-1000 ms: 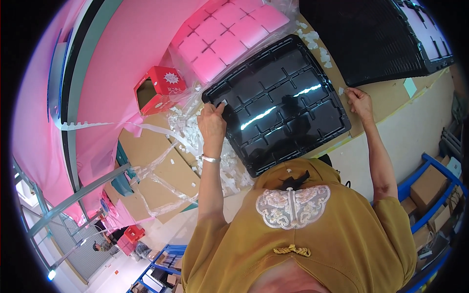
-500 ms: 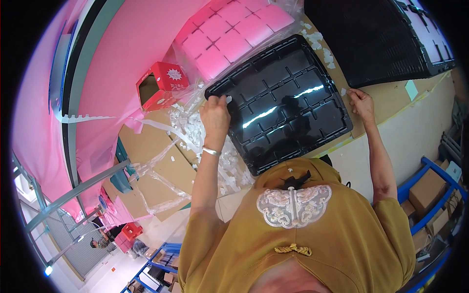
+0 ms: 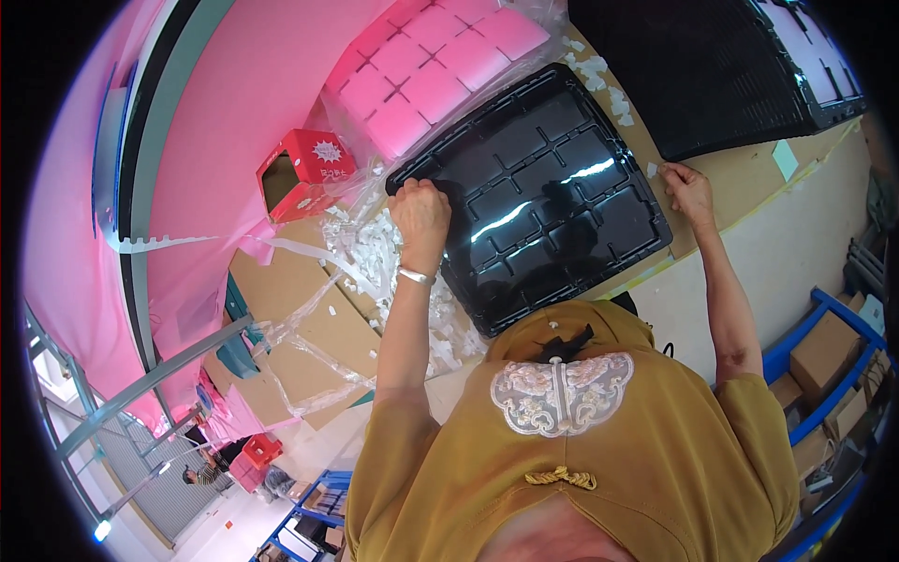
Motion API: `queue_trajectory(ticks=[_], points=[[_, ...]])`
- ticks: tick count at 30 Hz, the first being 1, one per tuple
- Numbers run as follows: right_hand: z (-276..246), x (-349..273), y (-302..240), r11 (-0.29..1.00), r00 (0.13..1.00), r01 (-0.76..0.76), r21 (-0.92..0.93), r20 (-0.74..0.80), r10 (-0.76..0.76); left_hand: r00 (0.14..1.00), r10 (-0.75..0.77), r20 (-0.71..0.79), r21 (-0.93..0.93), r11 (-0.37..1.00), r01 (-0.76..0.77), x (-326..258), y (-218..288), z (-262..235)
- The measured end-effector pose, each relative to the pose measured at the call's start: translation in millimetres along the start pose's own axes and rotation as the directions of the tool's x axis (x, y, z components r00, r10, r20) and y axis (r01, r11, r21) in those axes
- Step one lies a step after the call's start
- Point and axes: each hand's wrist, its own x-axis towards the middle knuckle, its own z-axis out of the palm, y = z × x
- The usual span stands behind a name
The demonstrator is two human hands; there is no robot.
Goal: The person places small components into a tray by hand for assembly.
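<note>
A shiny black plastic tray (image 3: 510,234) with cross-shaped ridges lies in front of my body, slightly turned. My left hand (image 3: 420,220) is closed over its left edge, near the far left corner; whatever its fingers grip is hidden. Beyond the tray's right edge, my right hand (image 3: 689,194) is closed in a pinch above the cardboard. A small white scrap (image 3: 653,170) shows right by those fingertips, and I cannot tell whether they hold it.
White scraps (image 3: 375,267) heap left of the tray. A red box (image 3: 323,164) stands beyond them. Pink compartmented trays (image 3: 426,70) lie at the far side, wrapped in clear film. A tall stack of black trays (image 3: 693,80) is at far right; a blue shelf (image 3: 819,375) holds cartons.
My left hand has turned over the tray's edge, and the white scrap that showed at its fingers is no longer visible. The right hand has hardly moved. The view has shifted slightly.
</note>
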Motion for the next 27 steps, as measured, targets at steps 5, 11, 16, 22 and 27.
queue_trajectory(ticks=[5,11,16,22,27], points=[[-1.9,0.4,2.8,0.999,1.000,0.028,-0.038,0.004,-0.028,0.999,-0.017,-0.028,-0.018,1.000,0.016,-2.4,-7.6,7.7],[-2.4,2.4,5.0,1.000,1.000,0.014,-0.027,0.024,-0.013,0.987,-0.002,-0.158,0.120,0.993,0.022,-10.0,-44.0,6.3],[-3.7,13.3,19.0,1.000,0.999,0.008,-0.025,0.044,-0.007,0.881,-0.372,-0.293,0.045,0.915,0.401,-58.9,-112.9,-17.9],[-7.8,25.1,18.9,0.999,0.996,0.038,-0.024,0.083,-0.036,0.913,-0.394,-0.102,-0.017,0.919,0.395,-145.2,-102.3,-10.4],[-35.2,21.1,9.3,0.552,0.848,0.518,-0.654,0.308,-0.432,0.833,-0.551,0.043,-0.047,0.832,0.552,-167.2,-74.4,-0.8]])
